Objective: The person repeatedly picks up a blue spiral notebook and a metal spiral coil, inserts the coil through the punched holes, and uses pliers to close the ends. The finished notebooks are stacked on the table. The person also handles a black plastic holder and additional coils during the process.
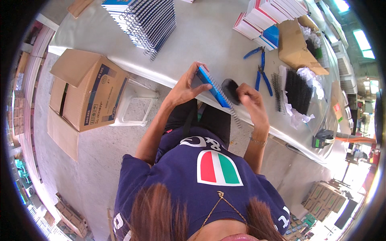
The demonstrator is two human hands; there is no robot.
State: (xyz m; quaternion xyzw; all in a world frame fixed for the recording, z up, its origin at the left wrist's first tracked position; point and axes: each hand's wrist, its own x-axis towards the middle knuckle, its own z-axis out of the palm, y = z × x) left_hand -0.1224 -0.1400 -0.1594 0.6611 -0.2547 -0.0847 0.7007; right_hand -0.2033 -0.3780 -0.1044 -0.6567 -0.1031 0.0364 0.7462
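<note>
At the table's near edge my left hand grips a thin blue notebook, thumb on one face and fingers behind it. A wire spiral coil runs along the notebook's right edge, and its loose end sticks out past the lower corner. My right hand is closed on a black, oval, paddle-like object held close beside the coil. Whether this object touches the coil cannot be made out. To the right lie two blue-handled pliers, one pair beyond the other pair.
A tall stack of spiral-bound notebooks stands far left on the grey table. Books are piled far right by a cardboard box. Black coils lie on paper. An open carton sits on a white stool.
</note>
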